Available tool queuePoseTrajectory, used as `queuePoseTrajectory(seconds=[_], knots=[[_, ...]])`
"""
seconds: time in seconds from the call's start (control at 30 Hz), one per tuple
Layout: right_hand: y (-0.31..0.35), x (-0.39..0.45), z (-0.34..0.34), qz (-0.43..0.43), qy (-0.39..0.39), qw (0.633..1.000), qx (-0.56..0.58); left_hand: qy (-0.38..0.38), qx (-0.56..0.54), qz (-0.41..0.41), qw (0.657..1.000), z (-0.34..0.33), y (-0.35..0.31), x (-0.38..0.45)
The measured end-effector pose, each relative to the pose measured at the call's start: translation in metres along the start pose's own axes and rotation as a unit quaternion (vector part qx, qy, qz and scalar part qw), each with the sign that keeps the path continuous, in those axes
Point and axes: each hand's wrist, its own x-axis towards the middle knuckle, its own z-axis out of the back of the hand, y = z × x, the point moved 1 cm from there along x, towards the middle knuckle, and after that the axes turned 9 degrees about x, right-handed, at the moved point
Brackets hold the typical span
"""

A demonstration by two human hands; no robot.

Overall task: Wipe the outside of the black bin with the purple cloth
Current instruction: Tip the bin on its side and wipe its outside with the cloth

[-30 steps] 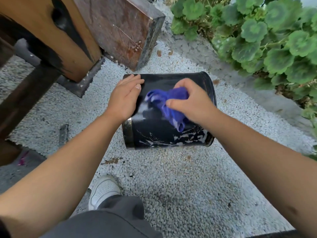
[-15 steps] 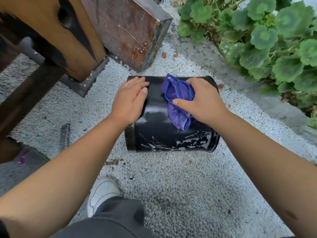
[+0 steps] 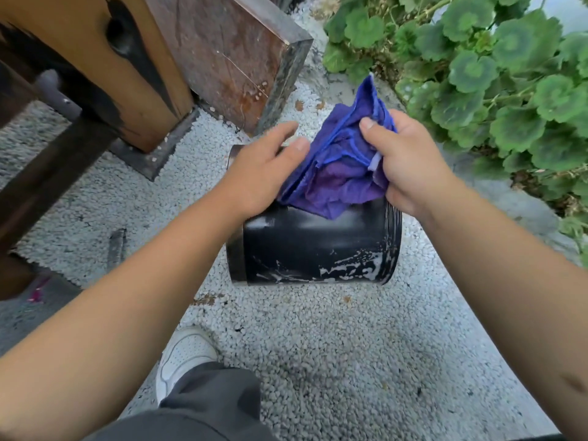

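Black bin's (image 3: 311, 246) far part behind purple cloth (image 3: 337, 173), hands.

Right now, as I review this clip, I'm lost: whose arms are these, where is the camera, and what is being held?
No machine here: a person wears one camera on the head, looking down at their own bare arms. The black bin lies on its side on white gravel, with pale streaks near its lower edge. The right hand grips the purple cloth, bunched above the bin. The left hand has relaxed fingers at the cloth's edge; whether it holds it is unclear. A white shoe, wooden posts and green plants surround the spot.
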Motion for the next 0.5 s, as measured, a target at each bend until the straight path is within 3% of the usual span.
queuePoseTrajectory(seconds=[0.1, 0.27, 0.4, 0.5], knots=[[0.013, -0.009, -0.011, -0.002, 0.056, 0.998, 0.030, -0.013, -0.053, -0.085, 0.995, -0.007, -0.024, -0.008], [0.025, -0.017, -0.013, -0.067, 0.124, 0.988, 0.068, -0.031, -0.062, -0.089, 0.994, -0.004, -0.024, -0.004], [0.032, -0.014, -0.003, -0.157, 0.147, 0.970, 0.113, 0.035, -0.238, -0.045, 0.970, -0.008, -0.026, -0.005], [0.029, -0.014, 0.000, -0.178, 0.144, 0.973, 0.032, 0.028, -0.362, 0.086, 0.928, -0.011, -0.031, -0.008]])
